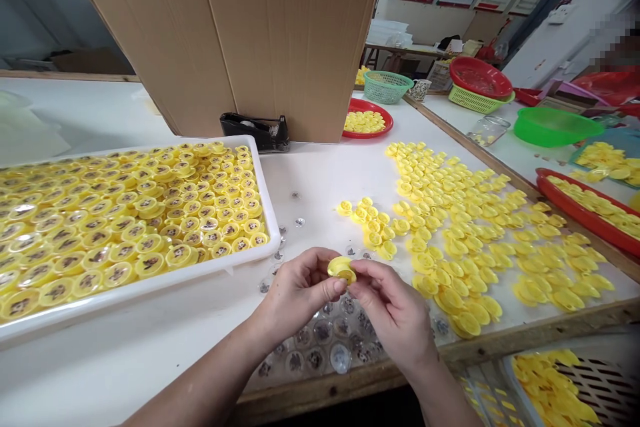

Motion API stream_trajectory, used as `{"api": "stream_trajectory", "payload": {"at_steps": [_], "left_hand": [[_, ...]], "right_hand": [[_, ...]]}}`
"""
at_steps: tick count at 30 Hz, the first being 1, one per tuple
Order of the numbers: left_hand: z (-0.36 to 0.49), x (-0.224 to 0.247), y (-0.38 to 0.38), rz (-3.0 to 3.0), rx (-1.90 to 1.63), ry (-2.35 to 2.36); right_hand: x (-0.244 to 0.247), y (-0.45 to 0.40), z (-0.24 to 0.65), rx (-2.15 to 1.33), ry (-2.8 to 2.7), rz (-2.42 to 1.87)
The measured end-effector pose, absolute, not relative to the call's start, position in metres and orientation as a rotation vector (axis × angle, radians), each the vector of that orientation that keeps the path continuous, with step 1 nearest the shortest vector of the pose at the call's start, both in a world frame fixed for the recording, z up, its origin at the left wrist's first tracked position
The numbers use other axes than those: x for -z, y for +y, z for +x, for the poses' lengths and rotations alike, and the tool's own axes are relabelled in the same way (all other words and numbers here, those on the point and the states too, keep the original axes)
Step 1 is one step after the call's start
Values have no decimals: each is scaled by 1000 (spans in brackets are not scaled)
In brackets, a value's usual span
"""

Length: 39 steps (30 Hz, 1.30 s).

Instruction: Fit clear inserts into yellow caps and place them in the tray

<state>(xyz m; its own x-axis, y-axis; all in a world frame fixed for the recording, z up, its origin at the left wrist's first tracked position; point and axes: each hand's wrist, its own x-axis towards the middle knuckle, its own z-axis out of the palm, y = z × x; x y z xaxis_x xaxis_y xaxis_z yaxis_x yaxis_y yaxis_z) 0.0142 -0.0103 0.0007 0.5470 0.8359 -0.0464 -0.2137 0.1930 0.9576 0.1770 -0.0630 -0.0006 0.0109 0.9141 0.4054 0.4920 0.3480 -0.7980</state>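
My left hand [297,290] and my right hand [390,307] meet above the white table, both pinching a yellow plastic ingot-shaped piece [342,270] by its edges. Below my hands lie several transparent round capsules with printed pictures [325,340], and my wrists are over them. A white plastic tray [265,213] at the left is packed with yellow pieces carrying capsules. Loose yellow pieces [450,233] spread across the tabletop to the right of my right hand, without touching it.
A tall cardboard box [215,33] stands at the back, beside a black tape dispenser [255,132]. Beyond are a red plate of yellow pieces [365,121] and a green basket [387,87]. A red tray [585,210] and a green bowl [557,127] sit right; a crate [575,380] lies below the table edge.
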Motion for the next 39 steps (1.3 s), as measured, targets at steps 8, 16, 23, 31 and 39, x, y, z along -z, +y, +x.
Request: {"api": "stream_trajectory", "payload": {"at_steps": [8, 16, 23, 31, 39], "left_hand": [[22, 9, -12, 1014, -787, 855], [19, 4, -11, 881, -758, 693], [19, 7, -11, 869, -746, 553], [19, 6, -13, 884, -726, 559], [20, 4, -15, 805, -740, 567]], "right_hand": [[-5, -65, 166, -11, -1895, -1329], [-12, -64, 172, -63, -1851, -1363], [-18, -66, 187, -369, -1789, -1337], [-20, -65, 194, -572, -1834, -1333], [-26, -65, 185, -182, -2018, -1338]]}}
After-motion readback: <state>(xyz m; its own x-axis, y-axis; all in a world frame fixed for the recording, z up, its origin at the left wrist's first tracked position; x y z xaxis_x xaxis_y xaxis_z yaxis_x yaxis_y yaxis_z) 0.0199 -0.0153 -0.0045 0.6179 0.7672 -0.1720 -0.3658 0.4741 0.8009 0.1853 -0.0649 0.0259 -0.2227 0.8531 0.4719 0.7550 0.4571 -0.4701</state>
